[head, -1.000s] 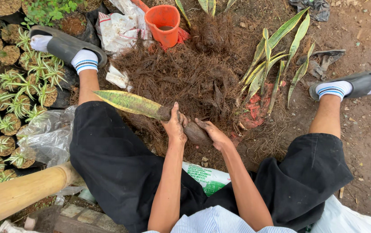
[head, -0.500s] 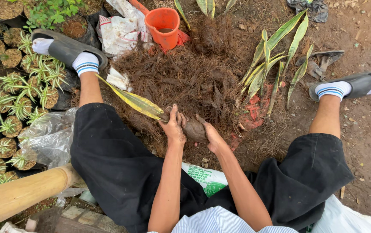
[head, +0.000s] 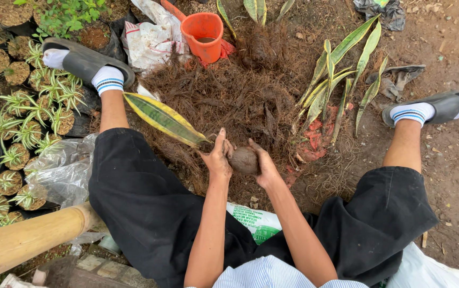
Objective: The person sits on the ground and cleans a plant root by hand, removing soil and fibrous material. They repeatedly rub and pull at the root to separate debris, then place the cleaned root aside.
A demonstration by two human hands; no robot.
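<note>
Bare brown earth spreads round a heap of coconut fibre (head: 229,101); just this side of the heap both hands close on a dark root ball (head: 244,160); left hand (head: 217,157) and right hand (head: 261,165) cup it from either side; its striped leaf (head: 164,118) runs up and leftward past the left hand.

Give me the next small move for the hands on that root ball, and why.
Probably keep both hands pressing and turning the brown root ball to firm it. The left hand and right hand cup it from either side above the pile of brown fibre, and the striped yellow-edged leaf sticks out to the left, tilted rather than upright, so the ball looks not yet set down.
</note>
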